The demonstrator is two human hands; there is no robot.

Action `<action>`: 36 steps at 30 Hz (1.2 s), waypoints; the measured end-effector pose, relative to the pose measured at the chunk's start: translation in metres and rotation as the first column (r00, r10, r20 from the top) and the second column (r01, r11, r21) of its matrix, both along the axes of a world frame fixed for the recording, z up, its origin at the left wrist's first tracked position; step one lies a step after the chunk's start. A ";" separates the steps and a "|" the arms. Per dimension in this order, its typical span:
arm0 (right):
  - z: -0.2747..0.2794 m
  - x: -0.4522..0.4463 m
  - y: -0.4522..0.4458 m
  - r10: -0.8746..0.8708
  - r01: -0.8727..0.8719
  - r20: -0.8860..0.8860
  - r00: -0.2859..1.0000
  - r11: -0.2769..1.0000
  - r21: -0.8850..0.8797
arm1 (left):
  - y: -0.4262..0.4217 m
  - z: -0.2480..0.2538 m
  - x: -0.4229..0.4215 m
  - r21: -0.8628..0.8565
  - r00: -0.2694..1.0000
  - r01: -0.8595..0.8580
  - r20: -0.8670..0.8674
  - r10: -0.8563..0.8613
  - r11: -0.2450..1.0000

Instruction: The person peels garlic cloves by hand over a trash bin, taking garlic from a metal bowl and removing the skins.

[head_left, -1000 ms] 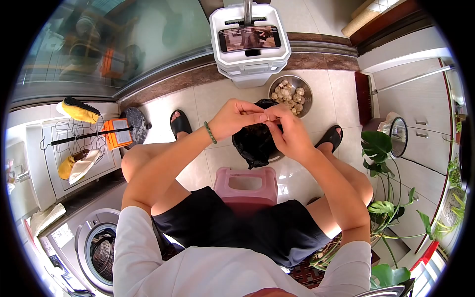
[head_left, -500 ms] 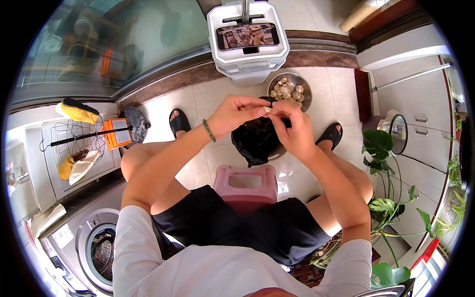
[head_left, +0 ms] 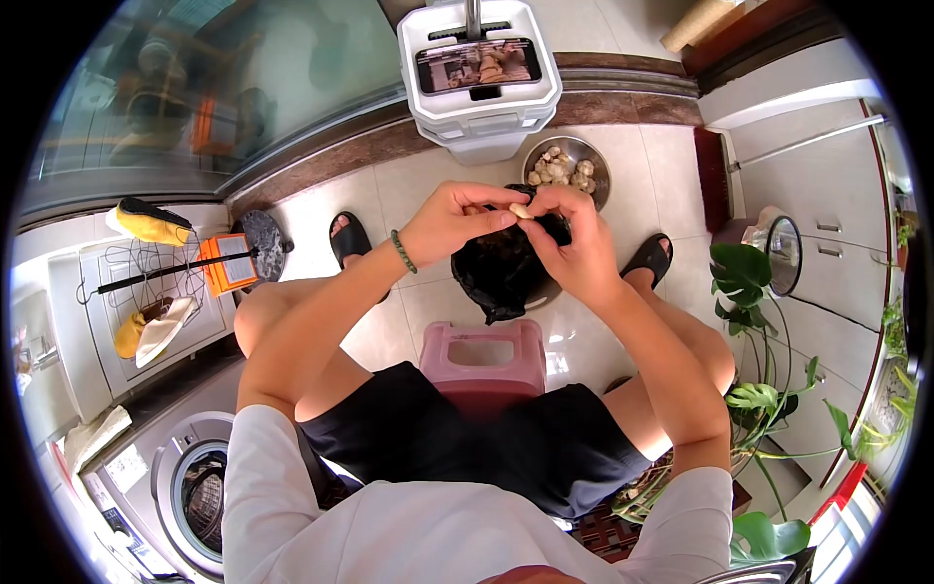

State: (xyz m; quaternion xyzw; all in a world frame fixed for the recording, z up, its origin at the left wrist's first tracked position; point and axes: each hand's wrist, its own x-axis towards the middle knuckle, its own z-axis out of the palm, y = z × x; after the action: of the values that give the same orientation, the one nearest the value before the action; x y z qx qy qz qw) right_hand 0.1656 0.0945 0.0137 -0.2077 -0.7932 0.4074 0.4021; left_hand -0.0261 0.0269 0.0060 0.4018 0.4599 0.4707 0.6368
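Observation:
A small pale garlic clove (head_left: 520, 210) sits between my fingertips above a bin lined with a black bag (head_left: 491, 282). My left hand (head_left: 459, 220), with a green bead bracelet on its wrist, pinches the clove from the left between thumb and forefinger. From the other side, my right hand (head_left: 572, 234) grips it with thumb and fingertips. Just beyond the hands, a steel bowl (head_left: 603, 161) holds several whitish garlic bulbs (head_left: 559, 170). The bag's inside is dark, and my hands cover part of its rim.
A pink plastic stool (head_left: 482, 365) stands between my knees. Ahead is a grey-white bucket (head_left: 482, 117) with a phone (head_left: 479, 65) on top. Left are a wire rack (head_left: 156, 263) and a washing machine (head_left: 195, 482); a leafy plant (head_left: 741, 274) and cabinets (head_left: 827, 214) line the right.
Both hands stay together on the clove, with slight finger movement, and more of the clove shows now. The whole view has shifted slightly; the phone's picture differs.

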 end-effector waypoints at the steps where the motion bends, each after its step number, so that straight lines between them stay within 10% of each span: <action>1: -0.001 0.001 0.000 -0.001 0.001 0.001 1.000 1.000 0.000 | 0.000 -0.001 0.000 0.000 1.000 0.001 0.001 -0.001 1.000; 36: 0.009 -0.001 -0.001 0.140 -0.123 0.148 0.979 0.985 -0.119 | -0.003 0.010 -0.001 -0.172 0.999 -0.036 0.018 0.040 0.984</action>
State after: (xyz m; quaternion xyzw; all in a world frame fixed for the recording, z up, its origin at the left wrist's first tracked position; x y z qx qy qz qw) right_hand 0.1643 0.0930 0.0227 -0.2073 -0.8108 0.4583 0.2992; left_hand -0.0267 0.0237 0.0162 0.3314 0.4995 0.4457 0.6648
